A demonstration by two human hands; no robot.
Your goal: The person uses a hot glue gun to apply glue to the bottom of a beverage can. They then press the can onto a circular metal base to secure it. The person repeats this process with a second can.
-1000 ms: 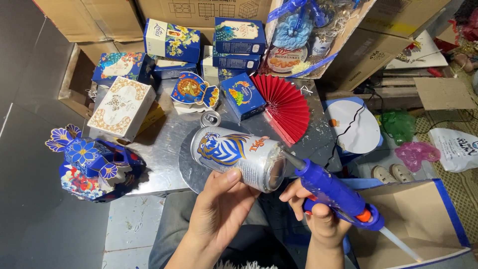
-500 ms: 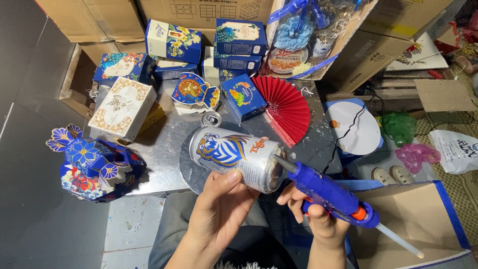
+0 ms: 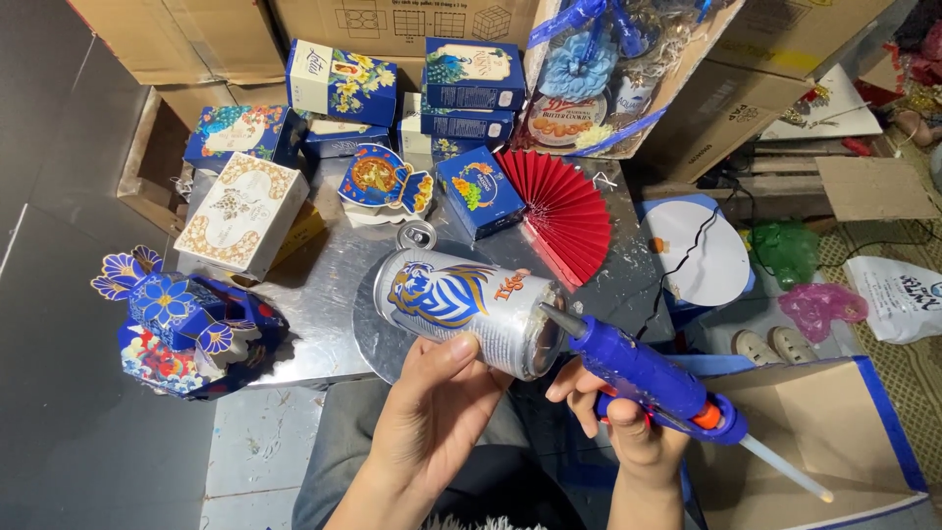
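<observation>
My left hand (image 3: 432,412) holds a silver aluminium drink can (image 3: 471,309) on its side above the near edge of the metal surface (image 3: 324,285), grip closed around the smooth cylinder from below, thumb pressed on the printed wall. The can's base faces right, its pull-tab top faces left and away. My right hand (image 3: 628,422) has a closed grip on the handle of a blue plastic glue gun (image 3: 643,378), with an orange trigger piece and a pale translucent glue stick (image 3: 785,466) jutting from the rear. The gun's grey conical nozzle touches the rim of the can's base. The surface is dull brushed sheet metal, scuffed. On it: a red pleated paper fan (image 3: 569,211), half-open, just beyond the can; a small blue carton (image 3: 479,191) beside the fan; a fish-shaped printed card ornament (image 3: 385,182); a cream box with gold filigree (image 3: 240,216) standing tilted at left. A blue folded paper flower decoration (image 3: 182,319) sits at the left edge. Further back, stacked blue printed boxes (image 3: 471,74) and brown corrugated cardboard cartons (image 3: 177,39). A white round-topped card piece (image 3: 702,255) lies right of the fan.
</observation>
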